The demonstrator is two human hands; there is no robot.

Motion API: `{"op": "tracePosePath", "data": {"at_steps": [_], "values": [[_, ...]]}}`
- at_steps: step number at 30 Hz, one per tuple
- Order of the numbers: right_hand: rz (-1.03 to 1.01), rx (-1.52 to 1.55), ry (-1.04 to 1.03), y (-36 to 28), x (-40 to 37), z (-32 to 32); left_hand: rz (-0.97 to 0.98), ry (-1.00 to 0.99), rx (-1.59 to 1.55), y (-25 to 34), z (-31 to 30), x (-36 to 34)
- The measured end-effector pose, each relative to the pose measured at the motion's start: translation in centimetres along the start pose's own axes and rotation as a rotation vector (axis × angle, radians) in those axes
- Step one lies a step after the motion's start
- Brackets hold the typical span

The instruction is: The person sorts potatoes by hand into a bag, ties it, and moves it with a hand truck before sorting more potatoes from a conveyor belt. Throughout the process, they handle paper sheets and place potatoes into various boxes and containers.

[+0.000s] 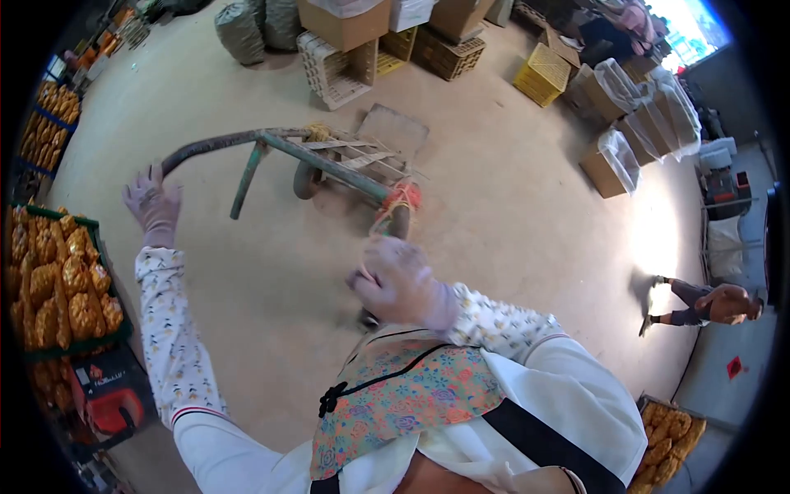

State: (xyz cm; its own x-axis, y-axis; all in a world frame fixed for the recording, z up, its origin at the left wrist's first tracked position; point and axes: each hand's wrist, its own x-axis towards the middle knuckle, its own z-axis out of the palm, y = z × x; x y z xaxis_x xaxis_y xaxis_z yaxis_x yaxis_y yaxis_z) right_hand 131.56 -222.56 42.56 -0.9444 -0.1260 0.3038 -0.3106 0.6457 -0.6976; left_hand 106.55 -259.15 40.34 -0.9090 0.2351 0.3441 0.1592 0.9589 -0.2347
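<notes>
Gloved right hand is hovering, blurred, just before the cart wheel, grip impossible to tell; left hand is spreading wide beside the cart handle; open floor is stretching around.

centre: hand cart on the floor, handle toward the left hand
left: crate of bagged fruit
behind cart: stacked crates
right rear: row of boxes
far right: a person, well apart
</notes>
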Motion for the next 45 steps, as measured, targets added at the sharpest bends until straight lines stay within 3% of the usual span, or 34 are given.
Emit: {"op": "tracePosePath", "data": {"at_steps": [2, 3, 6, 7, 8, 9, 12, 14, 17, 20, 23, 25, 27, 29, 31, 35, 40, 45], "values": [[-0.051, -0.047, 0.136, 1.4, 3.3, 0.4, 0.129, 0.300, -0.300, 5.2, 1.1, 0.9], [-0.115, -0.050, 0.238, 2.8, 4.8, 0.2, 0.226, 0.270, -0.544, 9.8, -2.6, 0.6], [0.185, 0.011, 0.142, 5.2, 10.0, -4.8, 0.539, 0.160, -1.105, 21.5, -14.4, -1.7], [0.241, 0.029, 0.134, 5.9, 11.4, -7.1, 0.607, 0.234, -1.134, 24.7, -17.1, -1.7], [0.427, 0.178, 0.088, 6.0, 12.8, -9.6, 0.675, 0.305, -1.164, 27.5, -18.8, -1.5], [0.182, 0.095, 0.154, 8.0, 13.7, -10.2, 0.700, 0.404, -1.046, 30.0, -19.2, -0.8], [0.031, 0.291, 0.103, 12.9, 12.6, -12.2, 0.823, 0.554, -0.901, 39.0, -21.4, 0.9], [0.068, 0.615, -0.018, 16.7, 9.3, -14.6, 0.951, 0.443, -1.076, 45.7, -25.8, 0.1], [0.244, 1.140, -0.132, 24.5, 3.4, -21.9, 1.131, 0.055, -1.265, 54.3, -26.8, 1.8], [0.339, 1.408, 0.059, 33.2, -2.7, -32.9, 1.104, -0.133, -1.281, 60.3, -26.1, 5.6], [0.129, 0.959, 0.293, 40.2, -6.6, -41.3, 1.077, -0.052, -1.080, 66.2, -28.7, 10.8], [0.018, 0.465, 0.314, 47.7, -8.3, -44.5, 1.080, -0.060, -1.021, 69.7, -29.9, 13.9], [0.040, 0.298, 0.212, 53.1, -7.2, -46.0, 1.110, -0.081, -0.984, 73.3, -30.2, 16.8], [0.334, 0.522, 0.092, 50.8, -1.3, -48.3, 1.159, -0.107, -0.980, 77.1, -29.6, 20.1], [0.557, 0.605, 0.048, 53.2, 0.6, -50.0, 1.206, -0.139, -0.981, 81.0, -28.6, 23.8], [0.843, 0.421, 0.140, 62.2, 1.0, -54.0, 1.343, -0.178, -1.005, 87.9, -25.5, 32.4], [1.128, 0.513, 0.340, 69.9, 1.7, -61.0, 1.513, -0.227, -1.030, 96.0, -23.8, 44.0], [1.277, 0.762, 0.488, 75.5, 3.5, -64.6, 1.547, -0.288, -0.971, 99.6, -27.7, 55.3]]}}
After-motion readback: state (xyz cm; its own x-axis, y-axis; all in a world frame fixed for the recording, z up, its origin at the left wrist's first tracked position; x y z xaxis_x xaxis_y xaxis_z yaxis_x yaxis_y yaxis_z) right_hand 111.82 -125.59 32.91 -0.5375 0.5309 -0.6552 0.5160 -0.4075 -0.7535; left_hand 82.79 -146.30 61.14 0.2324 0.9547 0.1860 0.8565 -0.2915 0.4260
